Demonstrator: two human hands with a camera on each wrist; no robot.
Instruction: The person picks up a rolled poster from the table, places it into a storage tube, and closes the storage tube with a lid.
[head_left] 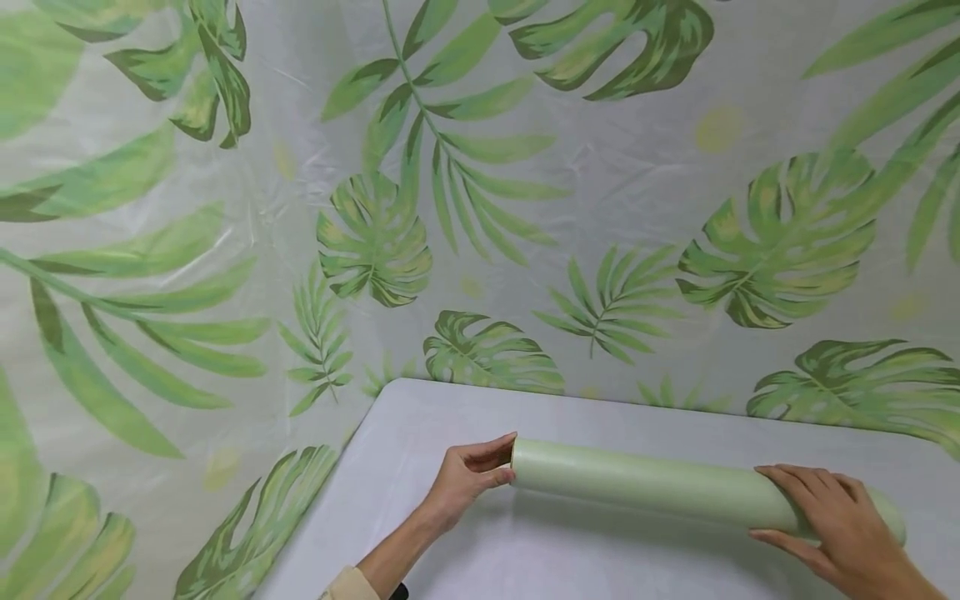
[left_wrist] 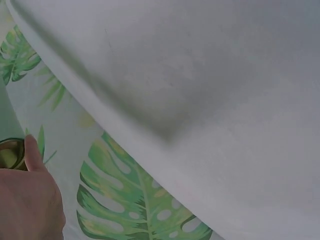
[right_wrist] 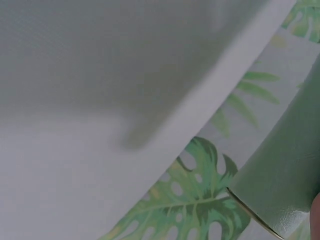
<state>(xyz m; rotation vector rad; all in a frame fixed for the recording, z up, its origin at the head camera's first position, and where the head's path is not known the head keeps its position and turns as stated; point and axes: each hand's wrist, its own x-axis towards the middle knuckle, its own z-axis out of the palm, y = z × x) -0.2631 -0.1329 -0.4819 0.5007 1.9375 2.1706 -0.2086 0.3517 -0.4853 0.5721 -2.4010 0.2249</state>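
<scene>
A long pale green tube point(head_left: 637, 479) is held slightly tilted above a white table, its right end lower in the head view. My left hand point(head_left: 468, 479) pinches the rim of its left end between thumb and fingers. From the left wrist view, that end point(left_wrist: 11, 150) looks hollow and brownish inside, with something greenish within, and the left hand point(left_wrist: 32, 200) lies against it. Near the other end my right hand point(head_left: 832, 521) grips the tube from above, fingers over the far side and thumb along the near side. Only a sliver of that hand point(right_wrist: 315, 217) appears in the right wrist view.
The white tabletop point(head_left: 420, 417) has rounded corners and carries a soft shadow beneath the tube. Behind it and to the left hangs a pale sheet with green leaf prints point(head_left: 487, 200). A small black object point(head_left: 400, 592) shows by the left forearm.
</scene>
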